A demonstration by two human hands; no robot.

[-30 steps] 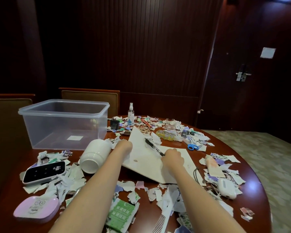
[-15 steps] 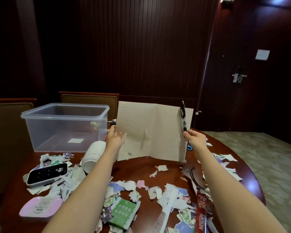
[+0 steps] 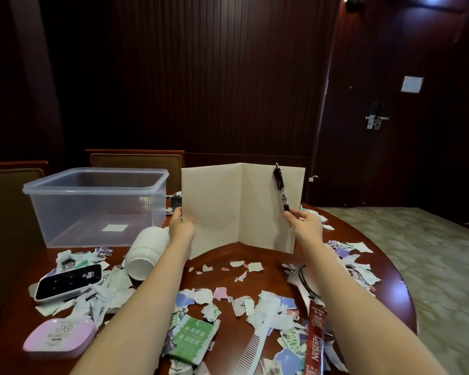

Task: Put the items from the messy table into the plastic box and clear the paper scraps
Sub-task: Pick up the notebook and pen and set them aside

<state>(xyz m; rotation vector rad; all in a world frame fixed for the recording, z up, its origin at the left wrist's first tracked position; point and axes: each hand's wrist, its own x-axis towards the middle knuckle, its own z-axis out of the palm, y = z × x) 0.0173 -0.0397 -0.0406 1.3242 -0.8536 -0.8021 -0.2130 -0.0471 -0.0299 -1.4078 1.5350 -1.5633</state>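
The bench [image 3: 244, 254] is still lying under litter, and the plastic box [image 3: 92, 201] is standing at its far left edge, seemingly unfilled. The notebook [image 3: 228, 207], flat on the bench a second ago, is now standing open and upright above the bench's middle. The left hand [image 3: 183, 230] is gripping its left page edge, and the right hand [image 3: 306, 226] is pinching the pen [image 3: 280, 190] against the right page. Small paper scraps [image 3: 238, 266] are lying beneath it, probably tipped off, so notebook and pen are looking ready for the box.
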